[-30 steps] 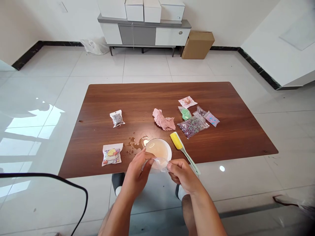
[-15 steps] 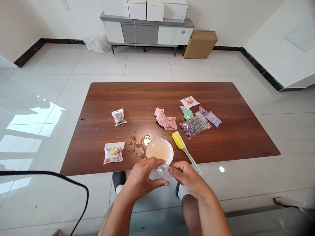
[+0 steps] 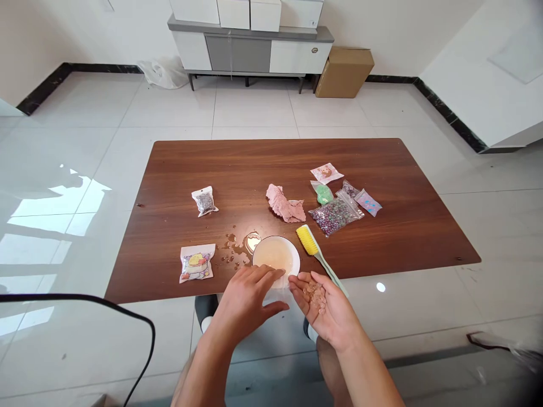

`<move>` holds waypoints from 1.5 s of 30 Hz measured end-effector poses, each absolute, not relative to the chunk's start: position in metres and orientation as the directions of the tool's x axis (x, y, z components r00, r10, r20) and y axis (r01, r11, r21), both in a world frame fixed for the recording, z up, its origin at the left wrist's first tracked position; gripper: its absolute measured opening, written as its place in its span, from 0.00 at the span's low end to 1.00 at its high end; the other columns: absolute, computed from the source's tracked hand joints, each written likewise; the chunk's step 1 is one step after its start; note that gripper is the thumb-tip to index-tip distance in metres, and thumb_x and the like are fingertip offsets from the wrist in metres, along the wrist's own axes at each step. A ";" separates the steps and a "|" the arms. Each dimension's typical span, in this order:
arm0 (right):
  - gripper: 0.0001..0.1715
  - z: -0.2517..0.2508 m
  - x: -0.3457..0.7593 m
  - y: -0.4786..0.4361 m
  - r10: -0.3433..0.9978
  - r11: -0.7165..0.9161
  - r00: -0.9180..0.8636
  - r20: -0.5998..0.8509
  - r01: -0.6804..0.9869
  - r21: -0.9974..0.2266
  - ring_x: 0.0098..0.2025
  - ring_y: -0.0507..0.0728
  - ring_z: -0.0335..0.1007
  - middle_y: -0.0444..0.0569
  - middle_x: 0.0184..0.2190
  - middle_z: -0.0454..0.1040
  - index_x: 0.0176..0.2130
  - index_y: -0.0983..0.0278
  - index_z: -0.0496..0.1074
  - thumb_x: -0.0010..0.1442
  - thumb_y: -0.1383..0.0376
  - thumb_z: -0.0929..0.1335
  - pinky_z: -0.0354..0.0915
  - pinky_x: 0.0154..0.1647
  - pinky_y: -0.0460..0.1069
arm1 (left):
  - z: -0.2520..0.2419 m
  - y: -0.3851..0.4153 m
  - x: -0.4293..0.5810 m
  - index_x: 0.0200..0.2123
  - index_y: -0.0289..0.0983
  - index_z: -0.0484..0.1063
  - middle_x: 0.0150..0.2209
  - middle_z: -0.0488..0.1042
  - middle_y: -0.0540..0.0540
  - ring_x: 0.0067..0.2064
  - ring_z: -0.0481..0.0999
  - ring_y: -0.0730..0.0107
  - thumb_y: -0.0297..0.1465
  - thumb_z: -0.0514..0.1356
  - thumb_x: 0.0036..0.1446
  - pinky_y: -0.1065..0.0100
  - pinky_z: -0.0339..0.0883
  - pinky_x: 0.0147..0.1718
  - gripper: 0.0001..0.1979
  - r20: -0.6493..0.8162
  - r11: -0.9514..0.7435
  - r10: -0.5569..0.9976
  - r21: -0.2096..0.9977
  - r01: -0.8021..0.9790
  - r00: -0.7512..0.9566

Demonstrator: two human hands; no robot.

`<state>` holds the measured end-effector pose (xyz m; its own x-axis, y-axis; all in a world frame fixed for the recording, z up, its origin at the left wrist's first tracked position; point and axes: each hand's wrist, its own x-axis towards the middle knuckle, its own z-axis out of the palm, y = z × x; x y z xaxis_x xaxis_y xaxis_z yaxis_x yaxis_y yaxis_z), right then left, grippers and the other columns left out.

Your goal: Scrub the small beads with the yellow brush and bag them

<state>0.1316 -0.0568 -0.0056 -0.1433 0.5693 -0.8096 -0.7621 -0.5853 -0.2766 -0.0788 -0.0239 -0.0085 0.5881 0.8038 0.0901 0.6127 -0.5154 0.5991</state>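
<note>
My left hand [image 3: 248, 297] curves around a see-through plastic container [image 3: 276, 295] at the table's front edge, its fingers above and thumb below. Only part of the container shows. My right hand [image 3: 328, 311] lies palm up beside it, fingers slightly cupped, holding a small heap of clear, jelly-like pieces [image 3: 316, 297]. Just beyond my hands stands a white bowl [image 3: 296, 261] with a dark rim and cloudy, pale-orange liquid. A scrub brush [image 3: 307, 240] with yellow bristles and a pale green handle rests right of the bowl.
Water drops and a wet round lid-like piece [image 3: 253, 242] lie left of the bowl. A crumpled pink cloth [image 3: 283, 204] is behind it. Bagged beads [image 3: 335, 216] and small packets sit at right, with a cartoon packet [image 3: 197, 263] and a grey packet [image 3: 205, 202] at left.
My right hand has moved away from the container, turned palm up and opened, showing the clear pieces in it. My left hand stays nearly in place.
</note>
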 end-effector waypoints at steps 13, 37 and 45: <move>0.17 0.018 0.137 -0.091 0.617 -0.562 -0.049 -0.786 -0.726 -0.396 0.44 0.62 0.85 0.65 0.43 0.85 0.42 0.74 0.82 0.53 0.68 0.80 0.80 0.47 0.50 | 0.005 -0.036 -0.068 0.57 0.42 0.70 0.50 0.80 0.45 0.47 0.80 0.54 0.38 0.74 0.54 0.52 0.73 0.47 0.29 -0.072 -0.455 0.732 0.689 0.564 0.678; 0.10 -0.007 0.110 -0.067 0.490 0.036 0.559 -0.669 -0.780 -0.625 0.42 0.54 0.84 0.50 0.40 0.85 0.39 0.64 0.78 0.57 0.61 0.73 0.80 0.44 0.46 | -0.010 -0.048 -0.033 0.54 0.41 0.71 0.45 0.80 0.45 0.44 0.81 0.54 0.43 0.70 0.59 0.55 0.75 0.43 0.24 -0.098 -0.377 0.775 0.721 0.582 0.624; 0.08 -0.003 0.112 -0.069 0.459 0.074 0.571 -0.681 -0.788 -0.611 0.40 0.53 0.83 0.47 0.38 0.85 0.37 0.63 0.78 0.56 0.62 0.74 0.80 0.41 0.45 | -0.006 -0.048 -0.030 0.53 0.42 0.73 0.45 0.81 0.46 0.44 0.82 0.54 0.40 0.72 0.56 0.55 0.76 0.43 0.24 -0.119 -0.335 0.784 0.744 0.578 0.609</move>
